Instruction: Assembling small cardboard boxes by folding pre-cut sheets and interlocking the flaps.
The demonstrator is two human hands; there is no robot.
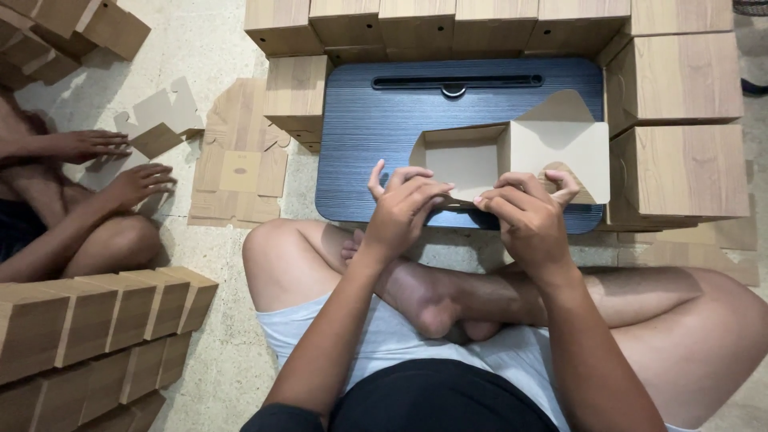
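Note:
A half-folded cardboard box, pale inside and open toward me, rests on a dark blue lap desk. My left hand pinches the box's near edge at its left part. My right hand grips the near edge further right, with fingers curled over a flap. I sit cross-legged on the floor behind the desk.
Finished wood-print boxes line the back and right side. More stand in rows at the lower left. A stack of flat blanks lies left of the desk. Another person's hands press a flat blank at the far left.

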